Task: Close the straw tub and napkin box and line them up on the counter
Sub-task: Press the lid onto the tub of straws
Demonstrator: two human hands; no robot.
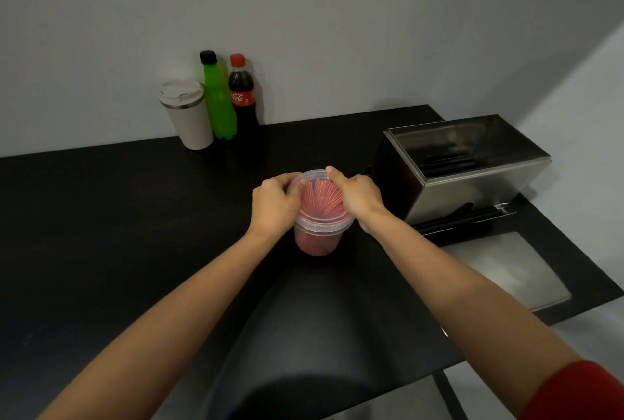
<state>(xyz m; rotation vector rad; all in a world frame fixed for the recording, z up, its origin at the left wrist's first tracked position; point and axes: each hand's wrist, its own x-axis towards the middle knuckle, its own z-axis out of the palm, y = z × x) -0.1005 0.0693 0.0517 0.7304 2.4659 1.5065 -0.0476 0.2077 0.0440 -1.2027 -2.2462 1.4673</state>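
Two bare hands press a clear lid [315,179] onto a straw tub [317,237] standing upright near the middle of a black bench [101,234]. The left hand [273,205] cups the rim from one side with its fingers [293,185] curled over the lid's edge; the right hand [359,198] holds the opposite side, thumb laid along the lid's far edge and the remaining digits wrapped out of sight around the wall. Red straws [320,198] fill the tub.

Thin translucent plastic of this kind is probably light and slightly flexible, so the rim, stiffened by its ridged collar, looks the safest place to grip and press; squeezing the lower wall could buckle it. Whether the lid has seated all round cannot be told.

To the right a steel napkin box [472,176] stands apart from the tub, likely heavier, rigid and smooth-sided, best taken by both ends. A flat steel panel [510,271], possibly its lid, lies on the bench nearer the front edge.

Glossy and dark, the bench should let both containers slide. A lidded cup [187,114], a green bottle [218,98] and a cola bottle [243,95] stand against the pale wall [337,31].
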